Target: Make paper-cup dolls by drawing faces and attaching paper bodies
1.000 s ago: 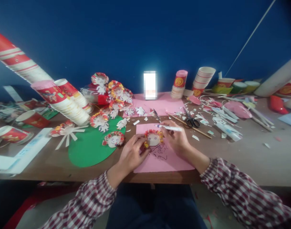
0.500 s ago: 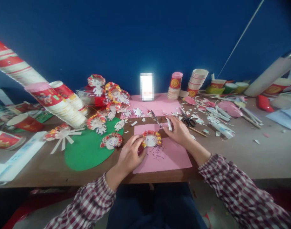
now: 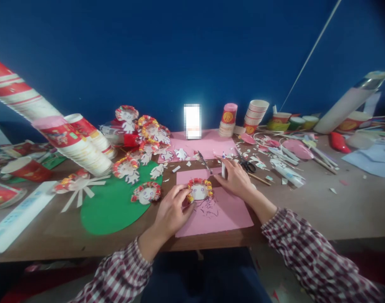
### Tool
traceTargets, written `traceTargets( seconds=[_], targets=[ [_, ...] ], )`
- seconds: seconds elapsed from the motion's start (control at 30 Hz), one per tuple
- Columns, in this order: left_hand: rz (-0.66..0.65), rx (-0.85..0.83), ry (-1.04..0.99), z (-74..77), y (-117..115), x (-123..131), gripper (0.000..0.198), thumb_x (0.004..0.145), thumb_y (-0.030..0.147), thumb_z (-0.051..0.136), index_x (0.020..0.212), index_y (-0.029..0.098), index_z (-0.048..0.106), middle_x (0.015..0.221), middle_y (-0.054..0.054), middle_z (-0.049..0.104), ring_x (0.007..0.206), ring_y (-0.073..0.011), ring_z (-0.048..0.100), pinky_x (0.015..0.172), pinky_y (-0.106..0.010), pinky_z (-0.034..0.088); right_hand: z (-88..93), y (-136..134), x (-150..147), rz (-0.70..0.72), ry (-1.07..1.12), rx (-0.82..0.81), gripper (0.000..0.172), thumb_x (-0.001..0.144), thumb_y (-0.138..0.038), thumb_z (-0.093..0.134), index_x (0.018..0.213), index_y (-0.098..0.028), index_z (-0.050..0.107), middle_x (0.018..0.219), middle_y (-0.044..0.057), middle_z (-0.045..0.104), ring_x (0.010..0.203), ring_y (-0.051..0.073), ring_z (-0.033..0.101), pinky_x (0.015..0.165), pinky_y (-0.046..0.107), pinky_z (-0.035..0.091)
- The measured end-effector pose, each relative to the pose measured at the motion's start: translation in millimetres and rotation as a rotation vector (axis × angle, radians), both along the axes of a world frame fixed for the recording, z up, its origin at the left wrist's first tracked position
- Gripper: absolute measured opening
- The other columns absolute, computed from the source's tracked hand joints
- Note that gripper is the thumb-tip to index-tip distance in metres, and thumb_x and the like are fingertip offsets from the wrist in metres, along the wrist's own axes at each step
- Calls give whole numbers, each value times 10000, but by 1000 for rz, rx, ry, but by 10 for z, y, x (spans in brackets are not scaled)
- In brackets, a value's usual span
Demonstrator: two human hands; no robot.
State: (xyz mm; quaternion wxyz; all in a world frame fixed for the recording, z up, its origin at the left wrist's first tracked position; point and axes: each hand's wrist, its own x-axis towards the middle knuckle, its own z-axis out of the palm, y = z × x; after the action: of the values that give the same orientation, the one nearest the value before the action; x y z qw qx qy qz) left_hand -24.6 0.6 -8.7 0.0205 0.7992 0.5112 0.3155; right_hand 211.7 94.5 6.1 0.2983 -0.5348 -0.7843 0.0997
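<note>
A small paper face (image 3: pixel 199 192), fringed with curled red and yellow strips, lies on a pink sheet (image 3: pixel 233 216) near the front edge of the table (image 3: pixel 309 210), with purple eyes drawn on it. I can see the left hand (image 3: pixel 172 211) at its left side, thumb and fingers bent close together and holding the curled edge. Below the face, dark strokes are scribbled on the pink sheet. The right hand (image 3: pixel 237 177) is over the sheet's upper right, its fingers loosely bent and parted around a white marker (image 3: pixel 223 169); from here I can't tell whether they grip it or merely touch it. Just left of that marker lies a slim dark pen (image 3: pixel 205 162), and to the right of the hand are black-handled scissors (image 3: pixel 247 166) among paper scraps. Left of the left hand, a second curly-fringed face (image 3: pixel 146 194) rests on the edge of a green paper piece (image 3: pixel 110 214). Farther left, a long stack of cups (image 3: pixel 71 145) leans at a slant. Behind everything, a pink-topped cup stack (image 3: pixel 228 120) stands near the blue wall (image 3: pixel 148 50), beside another stack of cups (image 3: pixel 256 115).
</note>
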Motion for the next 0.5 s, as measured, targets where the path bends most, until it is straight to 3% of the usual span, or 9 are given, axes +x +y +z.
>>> traceTargets(
  seconds=[0.17,0.3,0.4,0.5],
  targets=[
    [16,16,39,30,-9,-4,353,843,329,599,1155,166,564,1139,-122,576,1069,-264,556,928,-442,498,46,15,-24,12,457,-146,632,767,-450,655,1302,-149,507,1197,166,601,1037,290,598,883,439,489],
    [-35,59,78,80,-29,15,368,837,353,619,1148,160,577,1152,-125,585,1065,-269,541,925,-451,489,79,8,-36,122,915,-335,723,708,-475,726,1327,-217,456,1252,126,589,1033,237,614,849,386,529],
    [-129,83,118,92,-41,26,318,848,297,607,1136,162,591,1150,-117,601,1088,-262,530,947,-441,479,72,-3,-52,120,998,-336,667,681,-408,767,1274,-252,505,1191,91,618,943,199,630,793,353,544],
    [-151,86,150,91,-49,32,268,845,262,607,1098,174,616,1120,-105,616,1082,-264,531,920,-437,492,75,-34,-76,87,941,-228,413,784,-393,676,1144,-209,592,983,62,655,746,151,617,676,306,533]
  ],
)
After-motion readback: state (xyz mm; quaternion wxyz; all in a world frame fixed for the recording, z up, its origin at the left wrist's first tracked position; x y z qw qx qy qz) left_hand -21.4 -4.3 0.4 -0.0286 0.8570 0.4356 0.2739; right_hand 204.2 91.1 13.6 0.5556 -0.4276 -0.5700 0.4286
